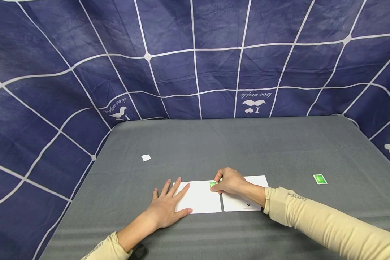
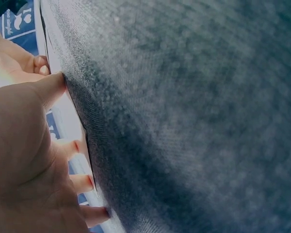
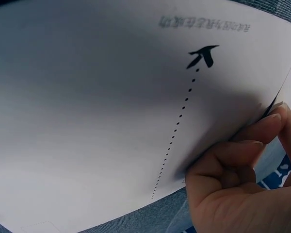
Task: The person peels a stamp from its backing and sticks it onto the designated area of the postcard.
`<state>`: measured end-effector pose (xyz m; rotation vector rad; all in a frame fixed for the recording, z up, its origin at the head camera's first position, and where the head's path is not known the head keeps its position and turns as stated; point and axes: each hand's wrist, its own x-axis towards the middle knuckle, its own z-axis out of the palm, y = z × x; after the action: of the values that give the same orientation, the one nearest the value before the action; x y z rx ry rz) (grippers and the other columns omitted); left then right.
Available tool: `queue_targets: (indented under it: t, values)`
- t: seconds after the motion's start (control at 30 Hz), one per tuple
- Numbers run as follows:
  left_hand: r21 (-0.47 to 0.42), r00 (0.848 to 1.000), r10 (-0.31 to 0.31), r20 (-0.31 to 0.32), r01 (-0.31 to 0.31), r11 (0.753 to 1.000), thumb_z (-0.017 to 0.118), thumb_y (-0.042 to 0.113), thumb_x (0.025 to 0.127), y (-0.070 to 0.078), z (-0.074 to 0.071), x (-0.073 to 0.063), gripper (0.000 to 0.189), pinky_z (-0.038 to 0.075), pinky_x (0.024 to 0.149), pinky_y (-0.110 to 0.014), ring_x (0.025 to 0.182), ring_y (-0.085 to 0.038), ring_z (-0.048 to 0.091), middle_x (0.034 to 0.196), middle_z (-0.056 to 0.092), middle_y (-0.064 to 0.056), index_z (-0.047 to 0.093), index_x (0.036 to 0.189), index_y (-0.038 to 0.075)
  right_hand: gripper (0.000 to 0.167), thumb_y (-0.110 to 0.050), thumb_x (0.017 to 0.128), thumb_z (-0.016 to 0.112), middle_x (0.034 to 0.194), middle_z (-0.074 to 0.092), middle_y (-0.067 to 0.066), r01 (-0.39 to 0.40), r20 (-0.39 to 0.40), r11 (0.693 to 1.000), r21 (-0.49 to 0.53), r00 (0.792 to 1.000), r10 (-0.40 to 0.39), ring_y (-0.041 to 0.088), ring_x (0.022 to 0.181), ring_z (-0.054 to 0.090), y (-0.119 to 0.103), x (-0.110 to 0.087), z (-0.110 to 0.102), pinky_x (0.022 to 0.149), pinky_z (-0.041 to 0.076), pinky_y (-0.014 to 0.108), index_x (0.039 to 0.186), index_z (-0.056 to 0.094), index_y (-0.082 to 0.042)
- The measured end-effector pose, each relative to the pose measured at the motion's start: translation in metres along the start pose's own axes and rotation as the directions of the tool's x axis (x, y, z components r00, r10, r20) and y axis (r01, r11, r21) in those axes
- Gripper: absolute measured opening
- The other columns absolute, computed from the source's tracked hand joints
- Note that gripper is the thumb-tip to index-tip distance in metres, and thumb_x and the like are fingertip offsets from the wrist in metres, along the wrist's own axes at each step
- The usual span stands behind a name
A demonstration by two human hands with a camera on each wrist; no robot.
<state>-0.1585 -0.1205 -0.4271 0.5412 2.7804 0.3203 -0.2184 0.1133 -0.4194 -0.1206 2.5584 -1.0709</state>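
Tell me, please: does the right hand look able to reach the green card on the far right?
Probably yes: nothing stands between the right hand and that green card, though the hand pinches a green piece.

High head view, forward and down; wrist views close; printed sheet [image 1: 236, 203] common to head and right.

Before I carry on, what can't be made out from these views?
Held green card: partly hidden by the right hand, head view.
Left sheet: left edge partly covered by the left hand, head view.
Right sheet: lettering too small in the head view, blurred in the right wrist view.
Dark object by the left sleeve: cut off by the head view's bottom edge.
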Motion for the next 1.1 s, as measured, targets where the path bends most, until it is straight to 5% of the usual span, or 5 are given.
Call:
queue_targets:
  t: [1.1]
  values:
    - [0.002, 1.0, -0.004, 0.006, 0.004, 1.0, 0.048, 0.06, 0.091, 0.0018, 0.0003, 0.0009, 0.073, 0.016, 0.099, -0.071, 0.141, -0.04, 0.013, 0.157, 0.017, -0.01, 0.028, 0.151, 0.024, 0.019, -0.001, 0.079, 0.075, 0.06, 0.062, 0.006, -0.047, 0.123, 0.99, 0.132, 0.992, 0.031, 0.01, 0.05, 0.056, 0.0001, 0.0008, -0.0092, 0.046, 0.044, 0.019, 0.083, 0.058, -0.004]
